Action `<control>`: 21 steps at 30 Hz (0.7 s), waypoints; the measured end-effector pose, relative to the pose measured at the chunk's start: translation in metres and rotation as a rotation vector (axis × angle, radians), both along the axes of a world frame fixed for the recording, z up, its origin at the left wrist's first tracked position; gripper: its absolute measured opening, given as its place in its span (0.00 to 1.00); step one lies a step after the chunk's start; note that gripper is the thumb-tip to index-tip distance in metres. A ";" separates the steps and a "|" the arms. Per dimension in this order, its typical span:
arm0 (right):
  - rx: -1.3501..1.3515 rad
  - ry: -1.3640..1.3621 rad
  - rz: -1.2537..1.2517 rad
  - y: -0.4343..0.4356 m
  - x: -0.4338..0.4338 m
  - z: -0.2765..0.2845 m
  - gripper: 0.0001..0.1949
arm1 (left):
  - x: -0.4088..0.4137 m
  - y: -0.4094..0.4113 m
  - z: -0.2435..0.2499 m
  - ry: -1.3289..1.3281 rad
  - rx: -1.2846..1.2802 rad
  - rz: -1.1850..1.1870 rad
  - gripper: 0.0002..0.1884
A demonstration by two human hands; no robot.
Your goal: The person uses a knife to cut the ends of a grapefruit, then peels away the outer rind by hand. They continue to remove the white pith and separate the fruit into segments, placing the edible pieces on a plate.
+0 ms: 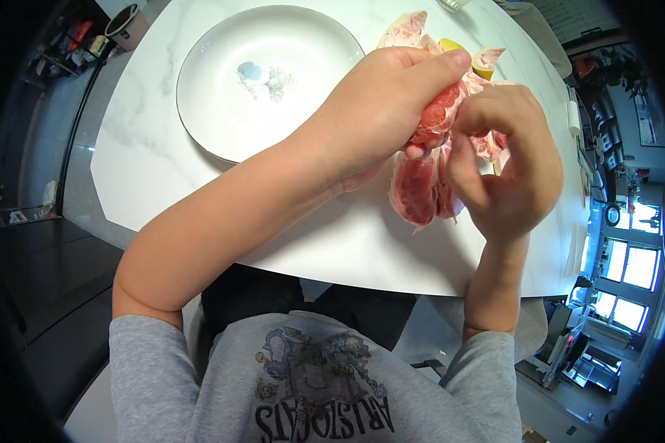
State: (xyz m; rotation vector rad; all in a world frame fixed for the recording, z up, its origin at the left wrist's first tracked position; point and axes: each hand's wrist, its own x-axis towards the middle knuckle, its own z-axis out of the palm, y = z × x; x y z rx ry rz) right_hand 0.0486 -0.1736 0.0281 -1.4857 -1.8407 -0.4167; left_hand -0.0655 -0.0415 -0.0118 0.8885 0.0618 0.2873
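Observation:
My left hand grips a peeled, red-fleshed pomelo segment, its thumb across the top and fingertips showing underneath. White membrane lines the segment's right edge. There my right hand has its curled forefinger and thumb pinched against the segment; the exact contact at the fingertips is partly hidden. Below the hands, more red segments lie together on the white table, still in thin skin. Behind the hands are thick pieces of pomelo peel, pale pink inside, one with a yellow outside. Further red pulp shows through the right hand's curl.
A large white plate with a thin dark rim and a printed blue-grey tree stands left of my hands. A clear glass is cut off at the top edge. The marble-patterned table ends just before my lap. A bin stands on the floor beyond.

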 end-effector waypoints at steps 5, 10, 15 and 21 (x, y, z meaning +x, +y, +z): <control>0.086 0.230 -0.026 -0.012 0.002 -0.001 0.11 | 0.000 -0.001 0.002 0.016 0.002 0.049 0.20; 0.017 0.407 0.053 -0.031 0.018 0.000 0.02 | 0.006 0.003 -0.002 -0.015 -0.032 0.125 0.19; -0.156 0.495 -0.218 -0.027 0.023 -0.006 0.16 | 0.007 0.007 0.000 -0.036 -0.040 0.120 0.17; 0.045 0.288 -0.106 -0.011 0.004 -0.003 0.12 | -0.003 0.003 0.009 0.014 -0.034 0.082 0.18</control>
